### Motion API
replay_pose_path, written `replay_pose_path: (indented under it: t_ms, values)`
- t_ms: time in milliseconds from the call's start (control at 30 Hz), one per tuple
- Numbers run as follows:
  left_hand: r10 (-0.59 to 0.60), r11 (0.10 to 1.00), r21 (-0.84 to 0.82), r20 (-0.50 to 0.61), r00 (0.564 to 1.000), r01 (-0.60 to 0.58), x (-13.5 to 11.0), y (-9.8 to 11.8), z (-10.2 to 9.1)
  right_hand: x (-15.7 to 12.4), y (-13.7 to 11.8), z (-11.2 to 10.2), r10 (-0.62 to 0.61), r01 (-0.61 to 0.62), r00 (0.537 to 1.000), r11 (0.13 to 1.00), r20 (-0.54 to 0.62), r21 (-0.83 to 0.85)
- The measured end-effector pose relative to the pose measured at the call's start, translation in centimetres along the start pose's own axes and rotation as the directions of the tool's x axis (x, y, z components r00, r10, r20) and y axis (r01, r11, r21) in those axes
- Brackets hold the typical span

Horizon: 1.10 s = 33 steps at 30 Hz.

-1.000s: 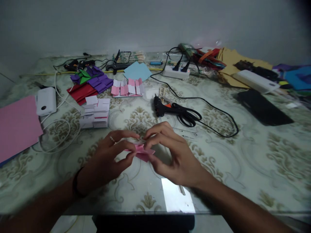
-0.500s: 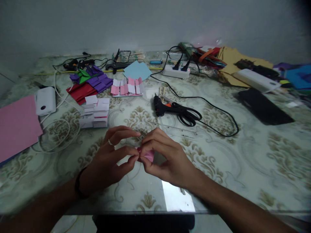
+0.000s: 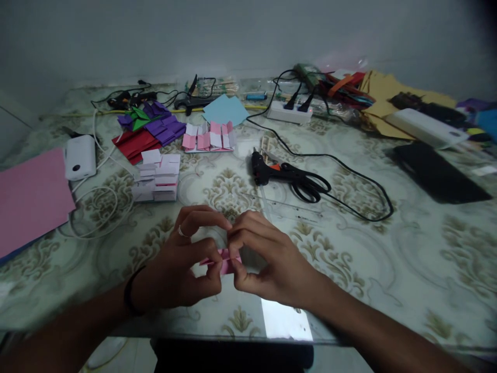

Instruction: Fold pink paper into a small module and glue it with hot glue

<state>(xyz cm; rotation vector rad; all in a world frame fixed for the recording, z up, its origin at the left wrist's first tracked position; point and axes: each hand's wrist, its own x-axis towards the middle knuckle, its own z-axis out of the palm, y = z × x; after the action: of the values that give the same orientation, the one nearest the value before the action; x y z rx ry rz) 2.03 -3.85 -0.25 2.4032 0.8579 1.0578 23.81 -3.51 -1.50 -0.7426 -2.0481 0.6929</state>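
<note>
A small folded piece of pink paper (image 3: 225,265) is held between both hands, low over the table near its front edge. My left hand (image 3: 194,259), with a ring and a dark wristband, pinches the paper's left part between thumb and index finger. On the right part, the thumb and fingertips of my right hand (image 3: 264,256) close around the paper. Fingertips cover much of it, so its exact fold is partly hidden. Beyond my left hand lie white folded paper pieces (image 3: 165,173) and a row of pink and white folded papers (image 3: 209,137).
Pink sheets (image 3: 34,197) and a white power bank (image 3: 80,157) lie at left. Ahead are a black glue gun (image 3: 264,168), scissors (image 3: 310,184) and a power strip (image 3: 289,112). A dark phone (image 3: 440,173) is at right. Purple folded papers (image 3: 166,129) and blue sheets (image 3: 225,110) sit behind.
The fingers have shifted along the pink paper, and my left hand now grips farther left, showing more of the paper on that side. The whole view has moved slightly.
</note>
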Motion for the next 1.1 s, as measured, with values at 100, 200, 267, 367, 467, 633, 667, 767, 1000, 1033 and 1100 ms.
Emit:
replay_pose_path:
  t_ms: [100,200,267,367,467,633,667,767,1000,1033,1100]
  values:
    - [-0.025,1.000,0.010,0.007,1.000,0.025,0.0,0.0,-0.3,-0.1,0.2,-0.2,0.018,-0.018,1.000,1.000,0.016,0.011]
    - [-0.045,0.999,0.026,0.014,0.999,0.045,0.0,-0.2,-0.8,0.0,0.4,-0.7,0.056,-0.057,0.998,0.998,0.034,0.032]
    - [-0.052,0.998,0.040,0.011,0.999,0.051,0.1,-0.4,-1.1,0.2,0.5,-1.3,0.085,-0.087,0.996,0.995,0.039,0.045]
    - [-0.064,0.995,0.073,0.007,0.998,0.063,0.2,-0.6,-1.4,0.4,0.5,-2.2,0.143,-0.142,0.990,0.987,-0.003,0.079]
    - [-0.058,0.996,0.067,0.005,0.998,0.057,0.1,-0.6,-1.2,0.5,0.3,-2.2,0.143,-0.139,0.989,0.982,-0.024,0.130]
    - [-0.054,0.999,0.011,0.012,0.998,0.053,-0.2,-0.6,-0.2,0.2,0.2,-0.8,0.067,-0.070,0.997,0.988,0.030,0.141]
    - [-0.061,0.998,0.007,0.017,0.998,0.061,-0.3,-0.6,-0.1,0.1,0.2,-0.5,0.063,-0.067,0.997,0.989,0.035,0.132]
    - [-0.079,0.997,0.013,0.026,0.997,0.079,-0.3,-0.6,0.0,-0.1,0.3,-0.2,0.048,-0.049,0.999,0.996,0.014,0.075]
    - [-0.076,0.997,0.015,0.045,0.996,0.075,-0.2,-0.7,0.1,-0.2,0.4,0.2,-0.030,0.029,0.999,0.998,-0.013,-0.054]
    - [-0.084,0.996,0.005,0.043,0.996,0.084,-0.2,-0.7,0.1,-0.2,0.4,0.2,-0.034,0.033,0.999,0.998,-0.019,-0.059]
    - [-0.105,0.994,-0.005,0.044,0.994,0.105,-0.2,-0.6,0.2,-0.2,0.3,0.3,-0.044,0.042,0.999,0.997,-0.029,-0.070]
